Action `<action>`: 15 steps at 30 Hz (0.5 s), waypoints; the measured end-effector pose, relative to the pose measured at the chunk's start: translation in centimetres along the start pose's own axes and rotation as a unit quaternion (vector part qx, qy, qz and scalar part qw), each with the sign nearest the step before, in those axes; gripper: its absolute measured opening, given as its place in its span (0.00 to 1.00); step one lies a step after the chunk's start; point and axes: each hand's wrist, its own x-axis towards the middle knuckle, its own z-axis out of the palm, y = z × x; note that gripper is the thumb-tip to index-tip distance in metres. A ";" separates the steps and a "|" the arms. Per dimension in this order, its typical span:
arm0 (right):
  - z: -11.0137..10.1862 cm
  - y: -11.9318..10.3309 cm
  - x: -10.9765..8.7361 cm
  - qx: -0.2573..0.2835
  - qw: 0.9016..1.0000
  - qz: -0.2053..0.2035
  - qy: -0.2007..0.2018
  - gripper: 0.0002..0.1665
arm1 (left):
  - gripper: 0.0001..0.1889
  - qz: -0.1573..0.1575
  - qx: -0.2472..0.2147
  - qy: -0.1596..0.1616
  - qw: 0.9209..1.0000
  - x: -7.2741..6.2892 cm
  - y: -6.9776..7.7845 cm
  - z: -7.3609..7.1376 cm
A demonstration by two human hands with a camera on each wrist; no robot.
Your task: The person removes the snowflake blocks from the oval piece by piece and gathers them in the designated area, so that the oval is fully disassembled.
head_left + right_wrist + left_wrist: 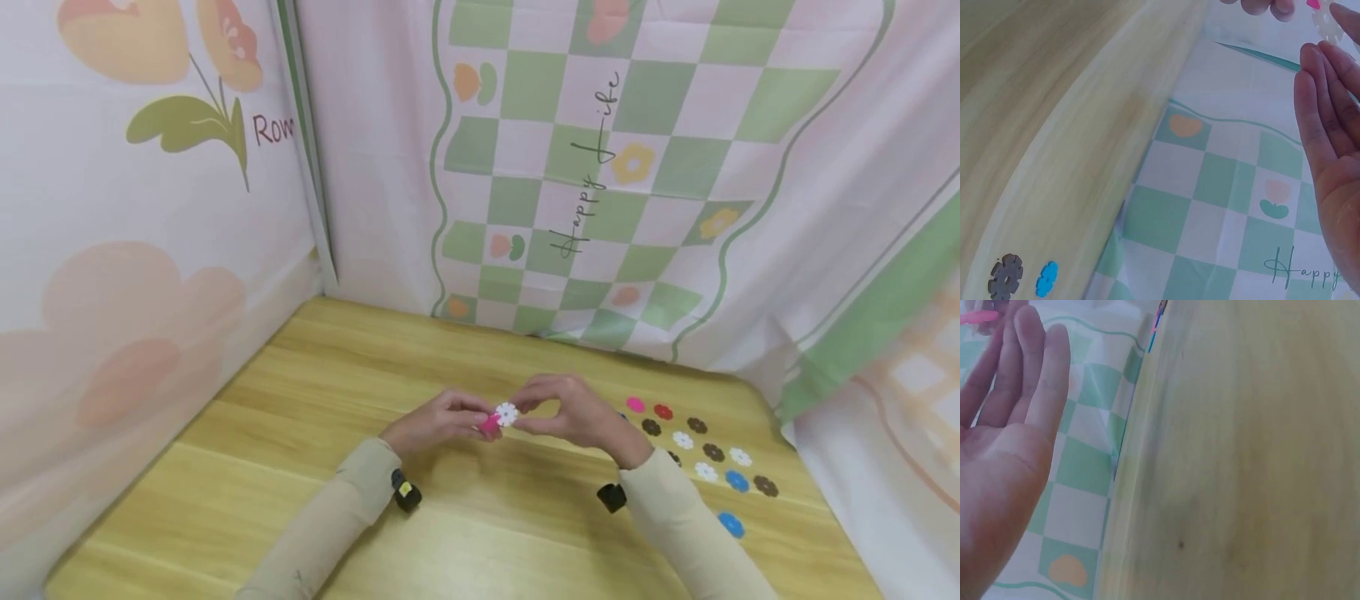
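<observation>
Above the wooden table, my left hand point(438, 421) pinches a pink notched disc point(491, 424) between thumb and fingers. The right hand point(576, 412) faces it and pinches the edge of a white flower-shaped notched disc point(507, 414). The two discs touch, the white one overlapping the pink; whether their slots are joined I cannot tell. In the left wrist view the left hand point(1010, 437) shows its palm, and the pink disc point(979, 317) is cut off at the top corner. The right wrist view has the white disc point(1327, 24) by the right hand's point(1338, 131) fingertips.
Right of the right hand, loose notched discs lie on the table point(300, 400): a pink one point(635, 404), a red one point(663, 412), blue ones point(731, 524), and several brown and white. Printed curtains point(517, 208) border the table's back and sides.
</observation>
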 end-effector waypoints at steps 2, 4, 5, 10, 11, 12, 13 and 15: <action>0.0 -0.1 -0.1 0.000 1.000 0.004 0.002 0.11 | 0.25 0.004 -0.016 -0.012 1.000 0.0 -0.1 0.0; 0.1 -0.1 -0.2 -0.002 1.000 0.003 0.002 0.11 | 0.26 0.005 -0.027 -0.017 0.999 0.1 -0.1 0.1; 0.1 -0.2 -0.2 -0.004 1.000 0.003 0.002 0.11 | 0.26 0.004 -0.030 -0.016 0.999 0.1 -0.1 0.2; 0.4 -0.5 0.0 -0.041 0.999 -0.014 0.003 0.17 | 0.20 -0.015 -0.002 0.009 1.000 0.0 0.1 0.4; 0.4 -0.6 0.1 -0.052 0.998 -0.021 0.001 0.19 | 0.19 -0.019 0.004 0.015 1.000 0.1 0.1 0.5; 0.5 -0.8 0.2 -0.065 0.997 -0.029 -0.001 0.20 | 0.18 -0.022 0.010 0.019 1.000 0.1 0.2 0.5; 0.5 -0.9 0.3 -0.075 0.997 -0.036 -0.004 0.21 | 0.18 -0.025 0.016 0.024 0.999 0.2 0.3 0.6; 0.6 -1.1 0.6 -0.092 0.994 -0.049 -0.013 0.20 | 0.17 -0.030 0.028 0.034 0.999 0.3 0.4 0.7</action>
